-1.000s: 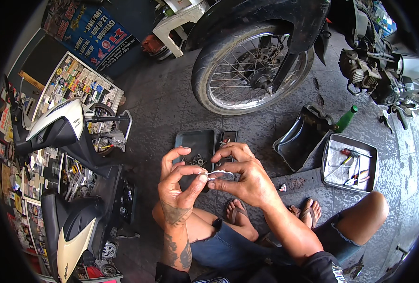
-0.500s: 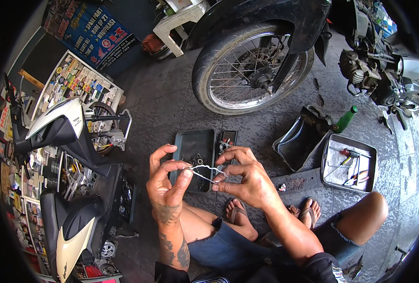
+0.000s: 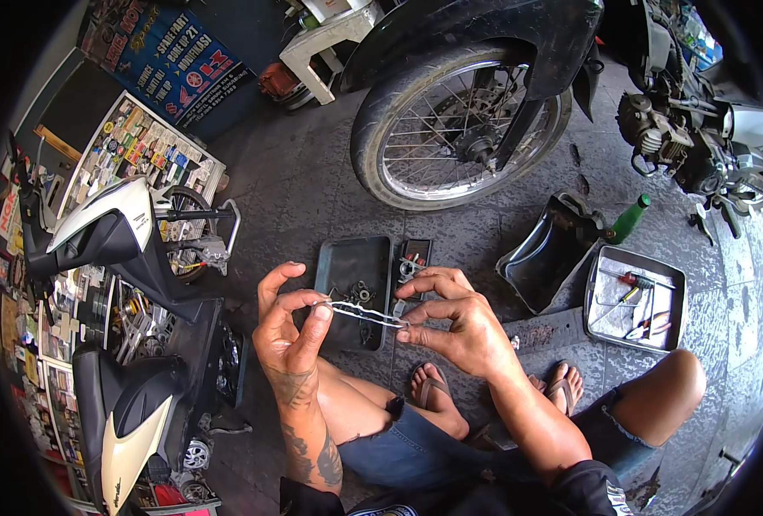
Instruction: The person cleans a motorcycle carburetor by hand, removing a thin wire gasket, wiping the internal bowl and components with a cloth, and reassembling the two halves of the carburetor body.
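A thin, pale, wavy-edged loop [image 3: 360,306], which looks like a gasket, stretches between my hands above the dark tray. My left hand [image 3: 291,335] pinches its left end between thumb and index finger, with the other fingers raised. At its right end, my right hand [image 3: 454,322] closes thumb and fingertips on it. Below lies the dark rectangular tray [image 3: 355,254], holding several small metal parts [image 3: 361,292]. A small dark box [image 3: 416,250] with parts at it stands beside the tray, near my right fingers.
A motorcycle's front wheel [image 3: 366,150] stands ahead. To the right are a cut-open black container [image 3: 536,275], a green bottle [image 3: 631,219] and a tool tray [image 3: 594,327] with screwdrivers and pliers. Scooter body panels [image 3: 110,219] stand left; an engine [image 3: 656,133] is at far right.
My left hand has shifted slightly left and my right hand slightly right. The loop now looks flatter and narrower, seen more edge-on. Both hands still hold it.
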